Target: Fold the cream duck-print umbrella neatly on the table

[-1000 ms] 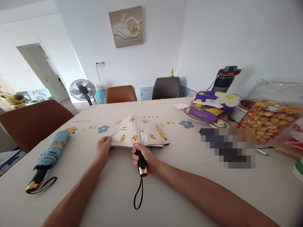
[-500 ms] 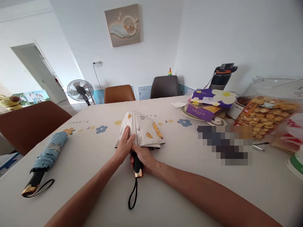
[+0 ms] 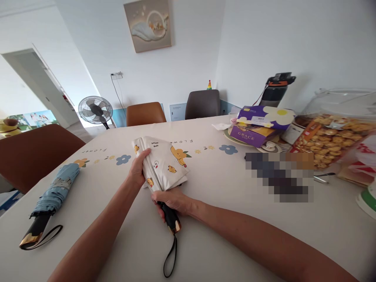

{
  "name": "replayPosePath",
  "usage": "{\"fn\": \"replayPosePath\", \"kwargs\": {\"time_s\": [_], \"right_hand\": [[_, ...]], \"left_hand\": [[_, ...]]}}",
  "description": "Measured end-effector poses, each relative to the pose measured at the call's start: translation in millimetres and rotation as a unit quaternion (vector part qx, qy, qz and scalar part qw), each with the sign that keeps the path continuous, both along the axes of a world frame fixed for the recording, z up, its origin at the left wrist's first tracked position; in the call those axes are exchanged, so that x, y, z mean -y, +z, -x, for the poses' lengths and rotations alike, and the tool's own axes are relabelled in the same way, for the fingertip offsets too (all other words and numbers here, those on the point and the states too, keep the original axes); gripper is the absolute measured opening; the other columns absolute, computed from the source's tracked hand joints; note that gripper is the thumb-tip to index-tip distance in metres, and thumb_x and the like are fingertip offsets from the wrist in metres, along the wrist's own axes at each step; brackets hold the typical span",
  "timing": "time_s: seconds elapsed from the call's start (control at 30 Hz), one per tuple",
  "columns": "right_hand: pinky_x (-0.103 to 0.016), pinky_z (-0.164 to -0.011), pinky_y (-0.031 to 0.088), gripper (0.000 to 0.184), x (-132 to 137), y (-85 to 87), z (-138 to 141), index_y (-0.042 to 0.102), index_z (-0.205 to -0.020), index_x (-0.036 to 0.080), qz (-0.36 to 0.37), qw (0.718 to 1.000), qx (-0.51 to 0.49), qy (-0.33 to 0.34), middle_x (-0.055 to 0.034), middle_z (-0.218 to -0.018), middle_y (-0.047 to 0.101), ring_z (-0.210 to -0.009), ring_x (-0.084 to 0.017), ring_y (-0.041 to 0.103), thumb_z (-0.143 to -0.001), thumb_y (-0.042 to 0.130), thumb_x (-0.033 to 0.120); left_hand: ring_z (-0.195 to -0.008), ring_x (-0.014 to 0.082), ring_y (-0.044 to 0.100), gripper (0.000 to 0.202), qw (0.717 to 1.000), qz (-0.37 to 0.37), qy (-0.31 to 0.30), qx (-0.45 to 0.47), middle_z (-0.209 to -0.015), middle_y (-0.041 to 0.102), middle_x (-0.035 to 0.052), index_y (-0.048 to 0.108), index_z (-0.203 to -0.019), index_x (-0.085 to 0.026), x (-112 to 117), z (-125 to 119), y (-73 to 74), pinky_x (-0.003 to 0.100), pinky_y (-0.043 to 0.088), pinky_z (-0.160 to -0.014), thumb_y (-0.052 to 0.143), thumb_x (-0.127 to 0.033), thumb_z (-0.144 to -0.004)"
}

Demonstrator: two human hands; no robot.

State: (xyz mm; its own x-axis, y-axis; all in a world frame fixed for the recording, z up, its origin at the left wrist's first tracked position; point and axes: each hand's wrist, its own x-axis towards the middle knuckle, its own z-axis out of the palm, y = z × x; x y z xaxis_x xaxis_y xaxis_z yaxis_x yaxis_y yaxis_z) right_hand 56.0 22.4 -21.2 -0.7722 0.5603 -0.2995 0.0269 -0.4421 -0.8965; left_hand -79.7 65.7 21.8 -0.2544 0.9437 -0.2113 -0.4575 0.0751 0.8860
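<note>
A folded white umbrella point(image 3: 163, 164) with yellow duck prints lies tilted in front of me, its loose canopy pointing away and to the left. My right hand point(image 3: 173, 201) is closed around its base, where the canopy meets the black handle point(image 3: 170, 217) with a gold end and a black wrist loop. Along the canopy's left edge, my left hand point(image 3: 140, 166) grips the fabric, thumb on top and the other fingers hidden beneath. To the left lies a blue umbrella point(image 3: 55, 192), rolled up, with a similar black and gold handle.
At the right stand purple boxes point(image 3: 255, 125) on a plate, a dark bottle point(image 3: 274, 90), a bag of cookies point(image 3: 331, 141) and a green-white container point(image 3: 367, 205). A pixelated patch hides something on the table point(image 3: 217, 219). Chairs point(image 3: 146, 113) and a fan point(image 3: 95, 109) are beyond.
The umbrella's canopy has swung left and its handle end right. My left hand has moved from the canopy's middle to its left edge; my right hand keeps its hold near the handle.
</note>
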Motion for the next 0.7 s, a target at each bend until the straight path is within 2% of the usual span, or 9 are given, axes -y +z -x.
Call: {"fn": "replayPosePath", "kwargs": {"time_s": [0.1, 0.17, 0.27, 0.33, 0.47, 0.53, 0.6, 0.7], "right_hand": [[-0.024, -0.037, 0.046, 0.017, -1, 0.3, 0, 0.051, -0.069, 0.015, -0.001, 1.000, -0.007, 0.024, 0.0008, -0.043, 0.052, -0.035, -0.011, 0.049, -0.072, 0.054, 0.031], [-0.025, -0.038, 0.047, 0.022, -2, 1.5, 1, 0.055, -0.078, 0.014, 0.007, 0.999, -0.031, 0.000, 0.0008, -0.050, 0.055, -0.038, -0.011, 0.051, -0.071, 0.059, 0.035], [-0.027, -0.039, 0.049, 0.039, 0, 6.3, 3, 0.054, -0.098, 0.016, 0.025, 0.995, -0.085, -0.045, -0.0016, -0.073, 0.060, -0.051, -0.015, 0.060, -0.066, 0.066, 0.033], [-0.024, -0.037, 0.047, 0.045, 2, 10.3, 2, 0.052, -0.105, 0.018, 0.038, 0.994, -0.098, -0.040, -0.0016, -0.079, 0.060, -0.057, -0.017, 0.062, -0.065, 0.068, 0.031], [-0.019, -0.036, 0.041, 0.035, 6, 16.1, -2, 0.055, -0.101, 0.015, 0.080, 0.993, -0.076, 0.048, 0.0039, -0.055, 0.054, -0.039, -0.009, 0.051, -0.071, 0.063, 0.032], [-0.019, -0.037, 0.039, 0.030, 6, 16.7, -4, 0.056, -0.096, 0.014, 0.093, 0.990, -0.067, 0.076, 0.0060, -0.047, 0.050, -0.035, -0.007, 0.045, -0.073, 0.060, 0.031], [-0.019, -0.035, 0.038, 0.024, 6, 15.5, -2, 0.056, -0.089, 0.014, 0.085, 0.993, -0.062, 0.058, 0.0067, -0.047, 0.049, -0.033, -0.007, 0.042, -0.070, 0.062, 0.029], [-0.020, -0.031, 0.036, 0.021, 6, 10.5, 4, 0.052, -0.078, 0.016, 0.038, 0.996, -0.070, -0.033, 0.0061, -0.053, 0.051, -0.031, -0.006, 0.040, -0.065, 0.066, 0.024]], "left_hand": [[-0.078, 0.0251, 0.065, 0.039, 1.000, 0.011, 0.000, 0.028, -0.087, 0.068, 0.0095, 0.063, -0.099, -0.014, 0, 6, 0.9, 0.036, 0.054, -0.073, 0.068, -0.033, -0.065], [-0.078, 0.0250, 0.065, 0.038, 0.999, -0.005, 0.020, 0.032, -0.087, 0.068, 0.0082, 0.062, -0.099, -0.015, 0, 8, 1.3, 0.036, 0.054, -0.073, 0.067, -0.032, -0.065], [-0.080, 0.0240, 0.065, 0.039, 0.997, -0.050, 0.055, 0.035, -0.090, 0.069, 0.0055, 0.062, -0.101, -0.018, 2, 10, 3.2, 0.035, 0.054, -0.075, 0.067, -0.030, -0.064], [-0.080, 0.0239, 0.065, 0.040, 0.996, -0.063, 0.053, 0.044, -0.090, 0.069, 0.0051, 0.061, -0.102, -0.018, 5, 10, 5.1, 0.035, 0.054, -0.076, 0.066, -0.031, -0.065], [-0.082, 0.0260, 0.065, 0.043, 0.995, -0.053, -0.009, 0.088, -0.087, 0.069, 0.0084, 0.061, -0.104, -0.013, 12, 8, 7.6, 0.036, 0.054, -0.077, 0.063, -0.036, -0.068], [-0.083, 0.0264, 0.065, 0.043, 0.992, -0.061, -0.017, 0.107, -0.087, 0.069, 0.0087, 0.061, -0.104, -0.013, 14, 7, 7.8, 0.036, 0.053, -0.078, 0.063, -0.036, -0.068], [-0.085, 0.0260, 0.064, 0.041, 0.991, -0.081, 0.005, 0.107, -0.088, 0.068, 0.0077, 0.061, -0.103, -0.014, 12, 10, 7.1, 0.035, 0.053, -0.078, 0.063, -0.036, -0.068], [-0.088, 0.0245, 0.063, 0.037, 0.990, -0.102, 0.040, 0.085, -0.092, 0.067, 0.0065, 0.061, -0.100, -0.016, 4, 21, 3.4, 0.034, 0.052, -0.079, 0.064, -0.035, -0.068]]}}
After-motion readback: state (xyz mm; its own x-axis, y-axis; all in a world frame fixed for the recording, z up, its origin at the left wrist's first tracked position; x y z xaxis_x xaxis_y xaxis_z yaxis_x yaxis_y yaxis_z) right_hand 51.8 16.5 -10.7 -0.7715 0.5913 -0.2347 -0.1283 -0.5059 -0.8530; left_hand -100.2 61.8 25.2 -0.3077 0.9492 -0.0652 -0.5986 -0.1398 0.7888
